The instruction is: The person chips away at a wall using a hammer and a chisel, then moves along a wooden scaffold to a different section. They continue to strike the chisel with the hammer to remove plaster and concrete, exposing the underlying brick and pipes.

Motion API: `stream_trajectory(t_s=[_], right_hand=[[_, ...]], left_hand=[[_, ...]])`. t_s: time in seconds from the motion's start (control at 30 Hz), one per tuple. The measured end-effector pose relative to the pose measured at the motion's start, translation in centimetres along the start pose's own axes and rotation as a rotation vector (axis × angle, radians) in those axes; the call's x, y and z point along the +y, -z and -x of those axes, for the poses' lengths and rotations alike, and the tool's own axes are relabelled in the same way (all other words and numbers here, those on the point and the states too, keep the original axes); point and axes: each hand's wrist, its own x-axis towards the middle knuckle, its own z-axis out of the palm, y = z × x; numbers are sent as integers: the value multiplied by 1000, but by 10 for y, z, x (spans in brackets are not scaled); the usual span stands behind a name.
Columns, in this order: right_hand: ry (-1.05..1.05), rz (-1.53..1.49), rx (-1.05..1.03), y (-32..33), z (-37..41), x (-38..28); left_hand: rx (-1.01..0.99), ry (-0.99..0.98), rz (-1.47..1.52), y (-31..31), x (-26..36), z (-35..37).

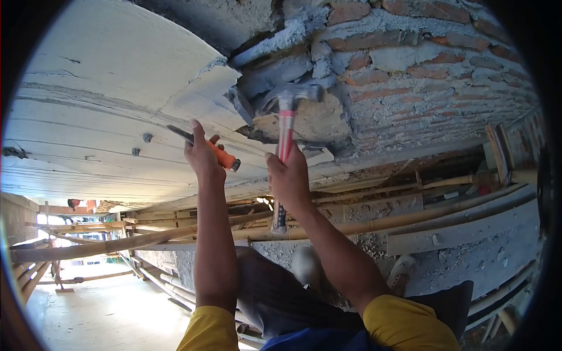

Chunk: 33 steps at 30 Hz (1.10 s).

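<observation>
My left hand is wrapped round the orange handle of a chisel. Its dark blade points up and left, close over the white plastered wall. In my right hand is a claw hammer with a red and silver shaft and a dark grip, held upright to the right of the chisel. The hammer's steel head is slightly blurred and overlaps the broken edge where plaster gives way to bare masonry. Chisel and hammer are apart.
Exposed brick with rough mortar covers the upper right. Bamboo poles run across below the hands, and more scaffolding stands at the left. My shoe is on a platform with rubble scattered about. A grey board lies at the right.
</observation>
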Motion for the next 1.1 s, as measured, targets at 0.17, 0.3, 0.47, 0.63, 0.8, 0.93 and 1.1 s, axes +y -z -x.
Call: stream_trajectory(t_s=[0.17, 0.3, 0.47, 0.63, 0.8, 0.93, 1.1], right_hand=[[270, -287, 228, 4, -3, -34], [385, -243, 235, -1, -37, -34], [29, 340, 10, 8, 6, 18], [-43, 264, 55, 18, 46, 50], [64, -22, 250, 35, 14, 34], [180, -363, 257, 49, 6, -24], [301, -586, 235, 45, 9, -70]], left_hand=[[-26, -34, 20, -2, 1, 8], [-15, -137, -15, -10, 13, 22], [-23, -284, -165, -29, 7, 34], [59, -460, -405, -47, -8, 34], [89, -477, -465, -53, -11, 23], [104, -446, -502, -52, -7, 25], [96, -311, -352, -40, -16, 5]])
